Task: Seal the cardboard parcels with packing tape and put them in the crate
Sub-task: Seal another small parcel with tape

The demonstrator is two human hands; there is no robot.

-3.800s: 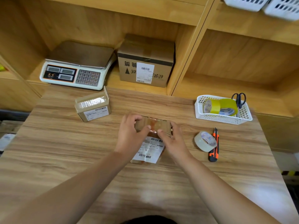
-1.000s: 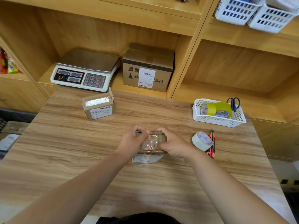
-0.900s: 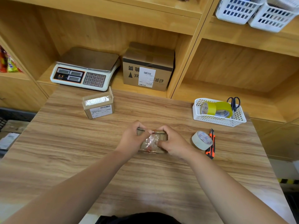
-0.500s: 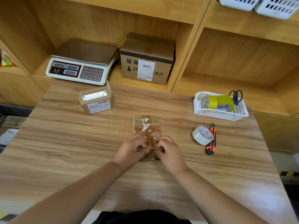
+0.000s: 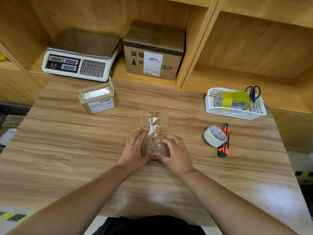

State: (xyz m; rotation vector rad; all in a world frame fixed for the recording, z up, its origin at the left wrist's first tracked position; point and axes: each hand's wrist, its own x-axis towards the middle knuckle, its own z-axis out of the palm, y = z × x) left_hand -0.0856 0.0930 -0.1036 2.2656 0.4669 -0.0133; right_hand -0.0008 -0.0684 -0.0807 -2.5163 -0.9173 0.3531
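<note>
The left hand (image 5: 135, 150) lies with straight fingers pressed along the left edge of the flat parcel (image 5: 154, 124), thumb at its near end. The right hand (image 5: 177, 152) flanks the right edge with its fingers bent over it; blur there hides whether they grip or merely press. The parcel lies flat mid-table (image 5: 76, 158), its long axis running away from the person toward the shelves (image 5: 199, 48), and its top is wrapped in glossy clear tape (torn white label scraps and red print show through). A second parcel (image 5: 97, 99) sits far left, near the scale (image 5: 81, 56). To the right, a clear tape roll (image 5: 215, 135) lies just beside an orange utility knife (image 5: 224, 143), in front of a white basket (image 5: 235, 113) holding yellow tape (image 5: 237, 99) and scissors (image 5: 253, 92).
</note>
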